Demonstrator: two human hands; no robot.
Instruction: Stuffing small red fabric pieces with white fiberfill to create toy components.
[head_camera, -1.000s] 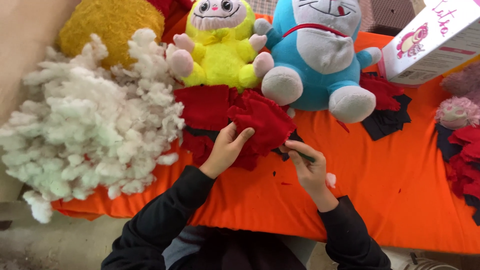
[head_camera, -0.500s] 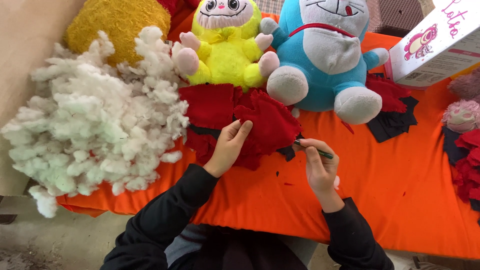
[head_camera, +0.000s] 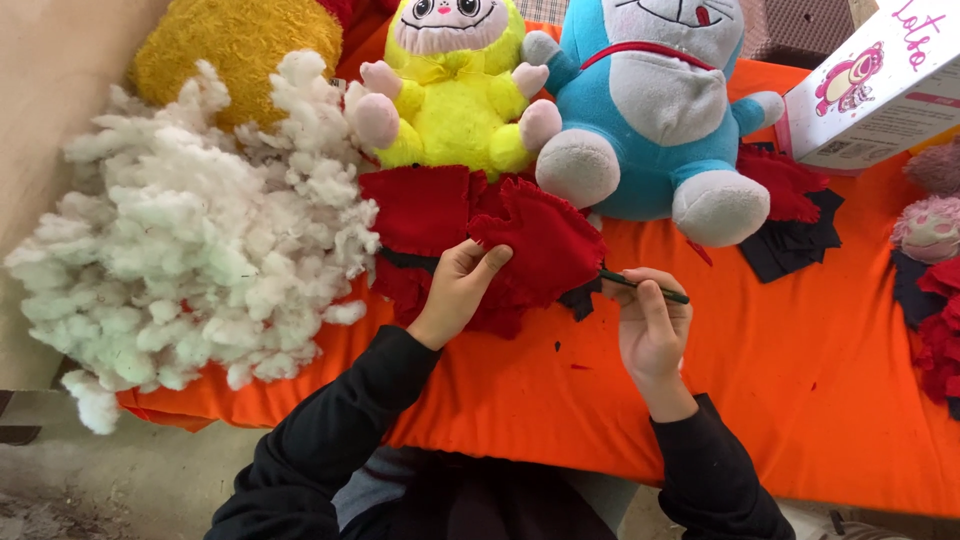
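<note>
My left hand grips a red felt-like fabric piece, lifted a little over a pile of more red fabric on the orange cloth. My right hand holds a thin dark stick-like tool whose tip points left into the edge of the red piece. Both sleeves are black.
A big heap of white stuffing lies at the left. Behind the fabric sit a yellow plush, a blue and white plush and an orange-yellow plush. A white box and dark and red scraps are at the right.
The view has shifted slightly. My left hand has kept its hold on the red piece, and my right hand with the tool has stayed at its right edge.
</note>
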